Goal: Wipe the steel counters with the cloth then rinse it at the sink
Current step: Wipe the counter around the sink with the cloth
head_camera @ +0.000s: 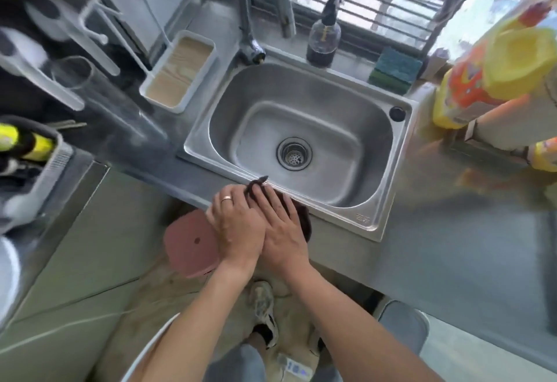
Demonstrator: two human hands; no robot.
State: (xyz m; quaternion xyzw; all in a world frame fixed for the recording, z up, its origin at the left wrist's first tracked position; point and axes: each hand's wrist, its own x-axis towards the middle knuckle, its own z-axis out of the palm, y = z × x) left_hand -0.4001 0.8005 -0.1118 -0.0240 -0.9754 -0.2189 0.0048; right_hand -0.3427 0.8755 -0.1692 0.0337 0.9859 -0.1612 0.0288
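A dark cloth [303,219] is bunched between both hands at the near rim of the steel sink [373,200]. One dark corner pokes up above my fingers. My left hand [236,225], with a ring on it, and my right hand [280,231] press side by side on the cloth, hiding most of it. The sink basin is empty, with a round drain strainer [294,152] in its middle. The faucet [250,41] rises at the sink's far left corner. Steel counter [452,231] spreads to the right of the sink.
A dark soap bottle [322,39] and a green sponge [394,69] sit behind the sink. A white tray [177,69] stands to the left. Yellow and orange bottles [494,74] stand at the right. A pink stool [193,246] stands on the floor below the counter edge.
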